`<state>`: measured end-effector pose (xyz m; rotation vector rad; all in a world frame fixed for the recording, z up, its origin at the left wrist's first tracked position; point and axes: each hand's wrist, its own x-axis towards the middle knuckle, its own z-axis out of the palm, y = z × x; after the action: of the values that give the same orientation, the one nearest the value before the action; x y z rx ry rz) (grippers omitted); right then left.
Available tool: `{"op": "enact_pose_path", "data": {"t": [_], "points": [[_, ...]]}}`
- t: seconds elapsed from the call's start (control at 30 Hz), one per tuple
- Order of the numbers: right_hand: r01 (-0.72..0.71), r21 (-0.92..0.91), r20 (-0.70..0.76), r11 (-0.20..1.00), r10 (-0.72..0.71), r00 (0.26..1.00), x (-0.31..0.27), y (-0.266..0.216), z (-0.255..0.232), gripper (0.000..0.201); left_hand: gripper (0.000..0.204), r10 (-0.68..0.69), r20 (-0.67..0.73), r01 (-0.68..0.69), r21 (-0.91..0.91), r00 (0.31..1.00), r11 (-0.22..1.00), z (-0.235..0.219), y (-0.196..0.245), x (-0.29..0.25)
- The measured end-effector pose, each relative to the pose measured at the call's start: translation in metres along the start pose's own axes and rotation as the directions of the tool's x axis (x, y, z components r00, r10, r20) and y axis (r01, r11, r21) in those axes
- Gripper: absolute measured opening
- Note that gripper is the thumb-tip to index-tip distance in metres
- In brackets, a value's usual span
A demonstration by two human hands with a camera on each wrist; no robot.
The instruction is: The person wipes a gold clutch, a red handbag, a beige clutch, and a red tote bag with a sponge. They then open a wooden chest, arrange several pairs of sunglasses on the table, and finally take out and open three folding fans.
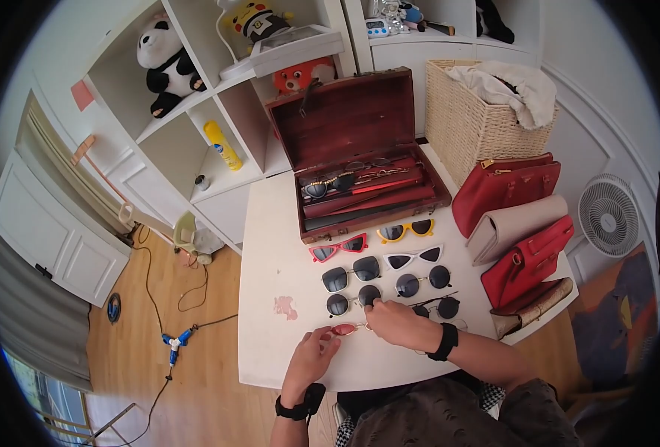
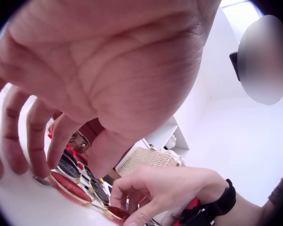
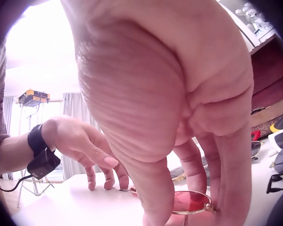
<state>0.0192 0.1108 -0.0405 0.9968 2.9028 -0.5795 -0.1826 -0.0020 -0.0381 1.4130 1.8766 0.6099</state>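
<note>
A pair of thin gold-framed sunglasses with red lenses [image 1: 343, 329] lies low over the white table near its front edge. My right hand [image 1: 401, 323] pinches it at the right lens; in the right wrist view, thumb and fingers stand either side of that red lens [image 3: 191, 201]. At the other end, my left hand [image 1: 311, 361] has its fingers loosely spread, with fingertips close to the left lens [image 2: 70, 187] and the tabletop. Just behind are round dark sunglasses [image 1: 337, 305], partly covered by the right hand. Square dark sunglasses [image 1: 335, 280] sit beyond those.
More sunglasses form rows: red [image 1: 339, 248], yellow [image 1: 406, 231], white [image 1: 413, 258] and round dark ones [image 1: 439, 276]. Behind them an open brown case [image 1: 345, 123] holds glasses. Red handbags [image 1: 505, 182] and a beige bag [image 1: 520, 223] line the right edge, with a wicker basket [image 1: 449, 112] behind.
</note>
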Motion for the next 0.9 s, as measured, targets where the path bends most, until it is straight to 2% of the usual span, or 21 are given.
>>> {"op": "enact_pose_path", "data": {"t": [0.17,0.27,0.37,0.43,0.47,0.6,0.63,0.67,0.7,0.73,0.77,0.8,0.83,0.9], "points": [[0.009,-0.069,0.007,0.998,-0.008,1.000,0.001,0.001,-0.002,0.025,0.045,-0.007,-0.018,0.007,0.017,1.000,1.000,0.001,0.006,-0.001],[-0.003,-0.062,0.017,0.998,0.004,1.000,0.000,0.001,-0.007,0.028,0.046,-0.032,-0.024,0.032,0.036,0.999,0.999,-0.001,0.007,0.000],[0.059,0.009,0.056,0.998,-0.059,0.997,-0.003,0.002,-0.025,0.032,0.047,-0.039,-0.030,0.041,0.054,0.999,0.998,-0.001,0.007,0.000],[0.082,0.051,-0.038,0.995,-0.080,0.996,0.002,0.002,-0.043,0.036,0.048,-0.033,-0.029,0.034,0.056,0.999,0.998,-0.001,0.008,0.000],[0.077,0.050,-0.039,0.996,-0.075,0.996,0.008,0.003,-0.051,0.036,0.048,-0.028,-0.029,0.030,0.058,0.999,0.998,-0.001,0.009,0.000],[-0.087,0.011,-0.132,0.996,0.088,0.987,0.057,0.025,-0.094,0.036,0.048,-0.030,-0.027,0.032,0.065,0.999,0.997,-0.001,0.009,0.003],[-0.079,-0.021,-0.274,0.997,0.070,0.959,0.060,0.028,-0.112,0.018,0.048,-0.024,-0.027,0.026,0.066,0.999,0.997,-0.001,0.009,0.003],[-0.199,-0.050,-0.248,0.979,0.181,0.952,0.074,0.039,-0.128,0.020,0.048,-0.033,-0.022,0.035,0.071,0.999,0.997,-0.001,0.009,0.003],[-0.245,-0.102,-0.268,0.964,0.211,0.940,0.086,0.057,-0.139,0.022,0.048,-0.046,-0.017,0.047,0.076,0.999,0.996,-0.001,0.009,0.003],[-0.337,-0.076,-0.235,0.939,0.311,0.921,0.095,0.069,-0.156,0.024,0.048,-0.043,-0.018,0.044,0.076,0.999,0.996,-0.002,0.010,0.002],[-0.391,-0.098,-0.288,0.915,0.350,0.892,0.108,0.099,-0.158,0.024,0.049,-0.045,-0.025,0.047,0.071,0.999,0.996,-0.003,0.012,0.001],[-0.497,-0.066,-0.363,0.865,0.443,0.820,0.119,0.129,-0.155,0.024,0.049,-0.047,-0.034,0.049,0.066,0.998,0.997,-0.003,0.013,0.001],[-0.581,-0.070,-0.368,0.811,0.521,0.771,0.123,0.151,-0.161,0.025,0.049,-0.045,-0.034,0.047,0.066,0.998,0.997,-0.003,0.012,0.002],[-0.687,0.052,-0.413,0.725,0.642,0.646,0.132,0.201,-0.156,0.031,0.049,0.038,-0.111,-0.023,0.131,0.993,0.991,-0.001,0.009,0.003]]}}
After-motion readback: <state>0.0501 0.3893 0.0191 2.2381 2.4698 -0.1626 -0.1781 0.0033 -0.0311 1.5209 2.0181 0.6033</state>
